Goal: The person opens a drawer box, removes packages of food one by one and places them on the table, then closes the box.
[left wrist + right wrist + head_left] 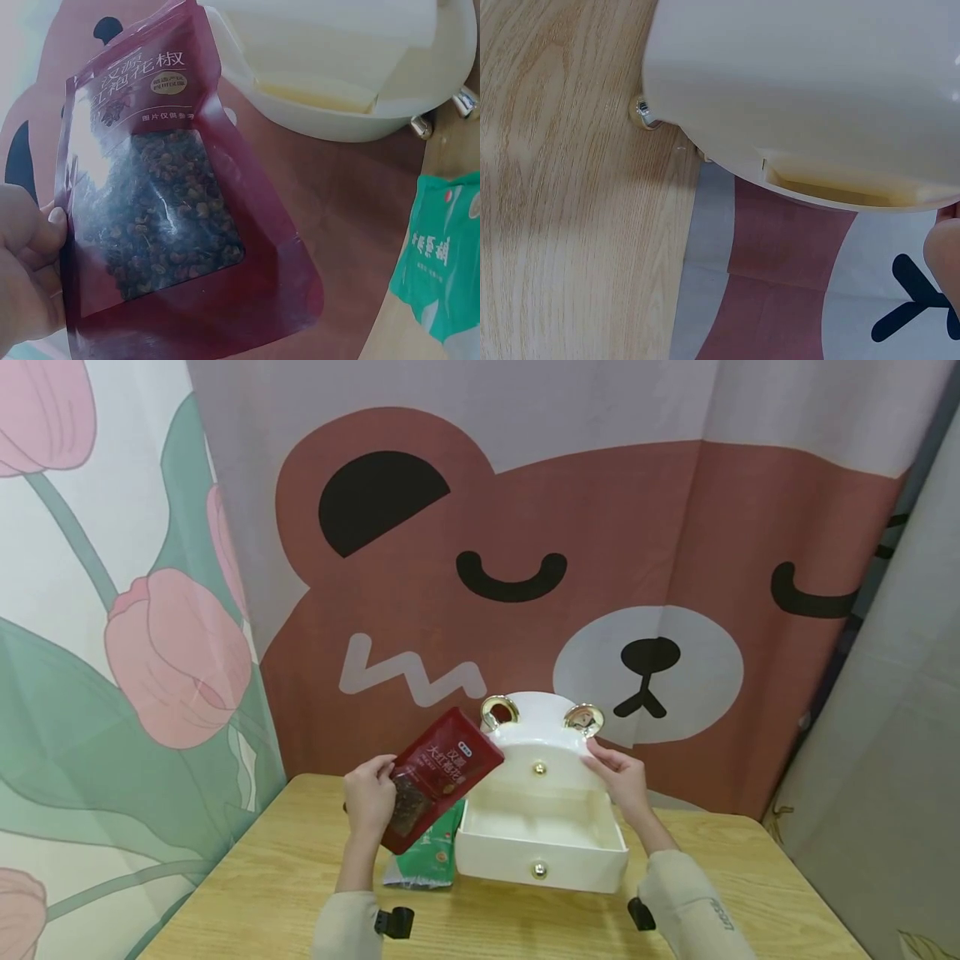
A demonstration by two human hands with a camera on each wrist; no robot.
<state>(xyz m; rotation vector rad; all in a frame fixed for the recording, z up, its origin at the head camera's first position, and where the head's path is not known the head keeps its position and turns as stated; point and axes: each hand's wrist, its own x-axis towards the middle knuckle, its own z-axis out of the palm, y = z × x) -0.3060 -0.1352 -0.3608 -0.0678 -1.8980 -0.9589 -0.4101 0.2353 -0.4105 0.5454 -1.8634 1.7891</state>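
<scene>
My left hand (370, 797) pinches the lower left edge of a red pouch of dried peppercorns (448, 760), thumb in front. The pouch is tilted, and its dark contents show through a clear window in the left wrist view. Beside it stands a white drawer box (536, 714) with gold round ears and gold knobs. Its lower drawer (540, 857) is pulled out with a bare inside showing; the upper one is closed. My right hand (622, 774) touches the box's upper right side, below the ear, with fingers extended. Only part of that hand shows in the right wrist view.
A green packet (429, 860) lies on the wooden table (255, 877), left of the box and partly behind the pouch. A curtain with a bear print (600, 535) hangs close behind the table. Another curtain with tulips (176, 660) hangs at the left.
</scene>
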